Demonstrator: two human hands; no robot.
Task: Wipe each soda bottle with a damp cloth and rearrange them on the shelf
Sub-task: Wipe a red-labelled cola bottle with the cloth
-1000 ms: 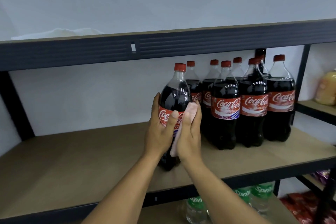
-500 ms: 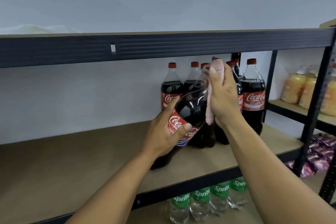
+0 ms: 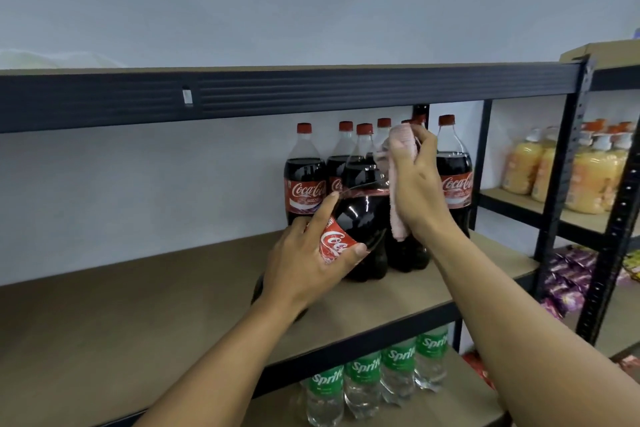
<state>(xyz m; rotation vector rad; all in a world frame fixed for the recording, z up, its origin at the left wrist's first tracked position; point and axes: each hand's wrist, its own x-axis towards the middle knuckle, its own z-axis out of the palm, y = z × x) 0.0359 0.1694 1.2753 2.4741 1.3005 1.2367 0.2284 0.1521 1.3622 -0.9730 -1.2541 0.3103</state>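
Note:
A large Coca-Cola bottle (image 3: 360, 218) leans to the right on the middle shelf (image 3: 138, 315), its base near the front. My left hand (image 3: 308, 260) grips it around the red label. My right hand (image 3: 415, 184) holds a pink cloth (image 3: 398, 218) against the bottle's neck and shoulder, hiding its cap. Behind it stand several upright Coca-Cola bottles (image 3: 304, 177) with red caps, grouped at the back right of the shelf.
The dark beam of the upper shelf (image 3: 277, 94) runs just above the bottle caps. Sprite bottles (image 3: 367, 381) stand on the shelf below. A neighbouring rack at right holds orange bottles (image 3: 588, 177) and purple packets (image 3: 568, 281).
The bottle has gone from upright to leaning right. My right hand slid the cloth from the label up to the neck. The view shifted left.

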